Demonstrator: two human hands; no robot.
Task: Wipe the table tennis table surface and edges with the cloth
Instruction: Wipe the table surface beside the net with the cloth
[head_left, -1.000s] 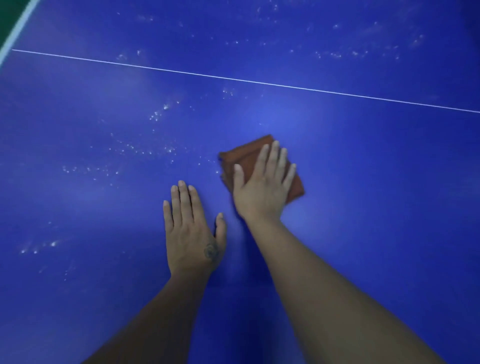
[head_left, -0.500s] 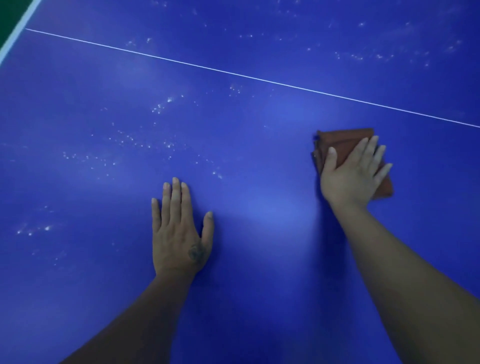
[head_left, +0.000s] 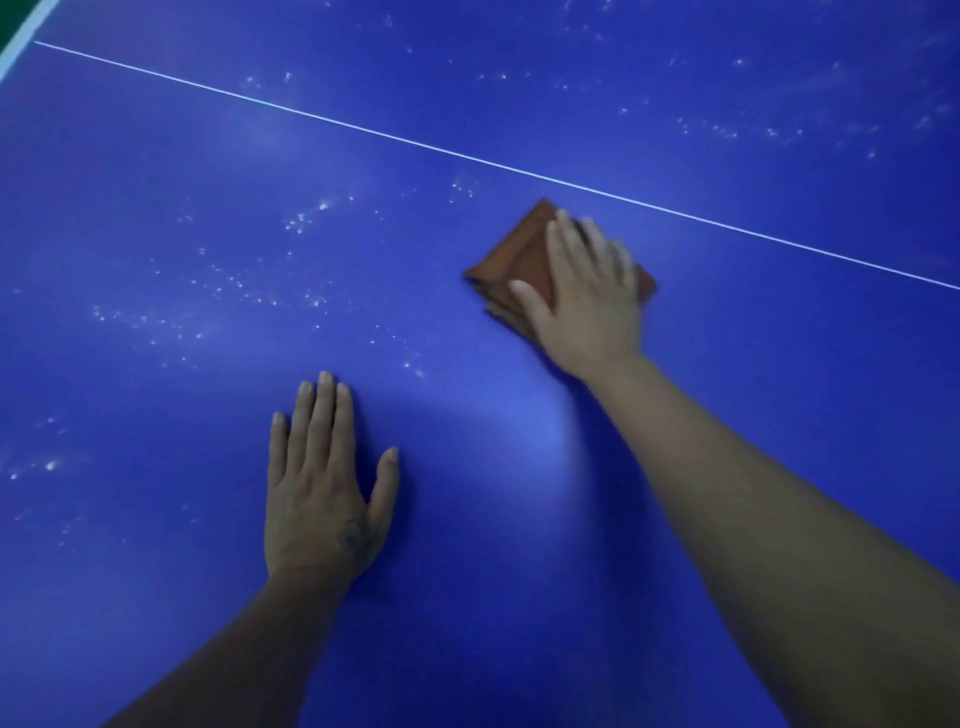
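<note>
Head view looks down on a blue table tennis surface (head_left: 156, 597) crossed by a thin white line (head_left: 311, 117). The right hand (head_left: 584, 299) lies flat, fingers spread, pressing on a folded brown cloth (head_left: 511, 270); it pins the cloth down rather than clutching it. The cloth sits just below the white line, right of centre, its corner pointing toward the line. The left hand (head_left: 324, 488) rests palm down and released on the bare surface, well apart from the cloth. White specks (head_left: 228, 291) dot the surface left of the cloth.
</note>
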